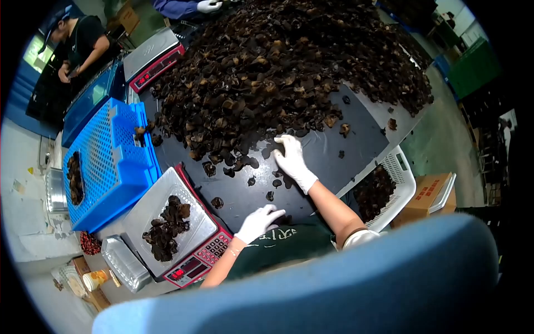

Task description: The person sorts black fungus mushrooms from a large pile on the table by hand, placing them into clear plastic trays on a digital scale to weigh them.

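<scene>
A heap of dark wood ear mushrooms (250,83) covers the far part of the black table (356,133). My right hand (295,162), in a white glove, reaches to the heap's near edge. Its thumb and fingers are apart, close to a few dark pieces. Nearer my body, my left hand (257,224), also gloved, hovers low over the table with fingers stretched out and nothing visible in them. Left of it stands a red-framed scale (133,222) with a small pile of wood ear (167,228) on its metal plate. Loose pieces (217,202) lie between the scale and my right hand.
A blue perforated basket (100,150) stands at left, near a second scale (150,53). A white basket (409,183) of wood ear and a cardboard box (425,195) are at right. Clear plastic trays (123,261) lie lower left. Other people work at the far side. Blue material blocks the bottom.
</scene>
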`<state>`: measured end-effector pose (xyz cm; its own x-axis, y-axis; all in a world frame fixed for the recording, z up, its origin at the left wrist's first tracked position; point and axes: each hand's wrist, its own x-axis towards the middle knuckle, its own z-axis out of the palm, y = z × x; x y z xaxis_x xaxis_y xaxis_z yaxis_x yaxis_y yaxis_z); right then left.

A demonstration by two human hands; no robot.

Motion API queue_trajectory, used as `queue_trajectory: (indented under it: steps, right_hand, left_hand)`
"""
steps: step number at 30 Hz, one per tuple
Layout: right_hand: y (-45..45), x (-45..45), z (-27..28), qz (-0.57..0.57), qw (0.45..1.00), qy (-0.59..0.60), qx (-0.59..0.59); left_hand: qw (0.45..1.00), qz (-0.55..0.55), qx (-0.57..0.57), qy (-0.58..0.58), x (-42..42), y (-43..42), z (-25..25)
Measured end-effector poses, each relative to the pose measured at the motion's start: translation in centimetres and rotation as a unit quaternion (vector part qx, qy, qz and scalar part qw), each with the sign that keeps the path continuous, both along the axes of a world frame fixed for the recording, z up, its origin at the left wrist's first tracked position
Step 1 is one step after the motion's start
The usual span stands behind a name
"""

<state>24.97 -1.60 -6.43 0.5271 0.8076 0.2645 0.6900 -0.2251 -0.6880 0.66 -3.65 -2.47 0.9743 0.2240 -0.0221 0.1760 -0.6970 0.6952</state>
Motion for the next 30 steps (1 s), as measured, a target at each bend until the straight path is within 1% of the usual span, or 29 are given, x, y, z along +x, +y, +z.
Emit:
queue_trajectory:
  steps: [1, 3, 5, 6, 7, 8, 9, 10, 11, 12, 13, 14, 15, 16, 17, 18, 19, 20, 21, 22, 23, 24, 25, 27, 28, 30]
  right_hand:
    - [0.4, -0.5, -1.0, 0.001, 0.999, 0.016, -0.049]
    - [1.4, -3.4, -2.1, 0.054, 0.998, -0.007, 0.009]
    - [2.3, -6.7, -2.1, 0.13, 0.991, -0.009, -0.003]
    - [2.6, -7.7, -0.4, 0.176, 0.984, -0.026, -0.014]
    - [3.4, -8.6, 0.2, 0.194, 0.977, -0.081, -0.018]
    - [4.2, -9.6, 0.5, 0.211, 0.97, -0.115, -0.037]
    - [4.9, -10.3, 0.7, 0.227, 0.961, -0.148, -0.056]
    - [5.4, -10.4, 1.3, 0.231, 0.95, -0.209, -0.036]
    - [6.0, -10.4, 0.9, 0.232, 0.95, -0.207, -0.034]
    - [6.7, -10.2, 0.6, 0.257, 0.946, -0.189, -0.05]
    - [7.2, -9.8, 0.2, 0.282, 0.941, -0.171, -0.069]
    - [7.4, -9.1, -0.2, 0.279, 0.938, -0.201, -0.032]
    - [7.6, -8.4, -0.4, 0.28, 0.938, -0.202, -0.035]
    - [7.8, -7.8, -0.7, 0.295, 0.942, -0.157, -0.038]
    - [7.7, -7.2, -1.0, 0.309, 0.943, -0.112, -0.041]
    - [7.0, -6.7, -0.9, 0.286, 0.957, -0.043, 0.016]
    - [6.0, -6.2, 0.4, 0.256, 0.966, 0.037, 0.011]
    - [5.3, -5.5, 0.5, 0.233, 0.964, 0.113, 0.062]
    - [4.6, -4.8, 0.6, 0.207, 0.954, 0.188, 0.112]
    - [3.5, -3.8, 2.0, 0.155, 0.899, 0.408, 0.043]
    - [2.2, -2.6, 3.6, 0.091, 0.791, 0.604, -0.027]
    - [0.8, -1.6, 4.4, 0.092, 0.656, 0.749, 0.004]
    - [-0.4, -0.8, 3.7, 0.093, 0.549, 0.831, 0.014]
    - [-2.5, 0.0, 2.9, 0.062, 0.379, 0.923, -0.015]
    - [-3.5, -0.1, 2.5, 0.073, 0.334, 0.94, -0.014]
    - [-5.1, -0.9, 2.2, 0.075, 0.292, 0.953, -0.036]
  left_hand:
    - [0.999, -0.03, 0.001, 0.019, 0.6, -0.3, -1.3]
    - [0.994, -0.067, 0.032, 0.08, 1.6, -0.9, -1.2]
    - [0.994, -0.069, 0.036, 0.077, 1.5, -0.7, -1.2]
    - [0.993, -0.074, 0.026, 0.093, 1.4, -0.6, -1.7]
    - [0.991, -0.078, 0.016, 0.108, 1.3, -0.6, -2.2]
    - [0.995, -0.062, 0.021, 0.08, 1.1, -0.8, -2.6]
    - [0.994, -0.06, 0.022, 0.085, 1.0, -1.0, -2.4]
    - [0.995, -0.045, 0.011, 0.083, 0.8, -1.2, -2.1]
    - [0.996, -0.03, 0.001, 0.08, 0.7, -1.2, -1.8]
    - [0.995, -0.01, -0.053, 0.088, 0.7, -1.1, -0.9]
    - [0.995, -0.01, -0.052, 0.088, 0.5, -1.1, -1.0]
    - [0.992, 0.034, -0.101, 0.065, 0.1, -1.2, -1.3]
    - [0.985, 0.077, -0.15, 0.042, -0.2, -1.3, -1.8]
    - [0.98, 0.091, -0.176, 0.02, -0.5, -1.1, -2.5]
    - [0.979, 0.126, -0.159, -0.036, -0.7, -1.2, -3.1]
    - [0.967, 0.167, -0.19, -0.037, -0.8, -1.2, -2.6]
    - [0.952, 0.209, -0.22, -0.04, -0.9, -1.1, -2.2]
    - [0.937, 0.239, -0.239, -0.09, -1.1, -1.0, -3.1]
    - [0.851, 0.311, -0.421, -0.03, -1.3, -1.1, -2.9]
    - [0.783, 0.338, -0.521, -0.047, -1.3, -0.7, -2.3]
    - [0.703, 0.358, -0.611, -0.063, -1.2, 0.0, -1.8]
    - [0.635, 0.346, -0.682, -0.11, -1.2, 0.4, -2.1]
    - [0.59, 0.323, -0.727, -0.14, -1.2, 1.0, -2.1]
    - [0.535, 0.319, -0.763, -0.175, -0.4, 1.4, -2.0]
    - [0.522, 0.318, -0.768, -0.192, 0.0, 1.5, -2.1]
    - [0.528, 0.316, -0.761, -0.203, 0.7, 1.6, -2.0]
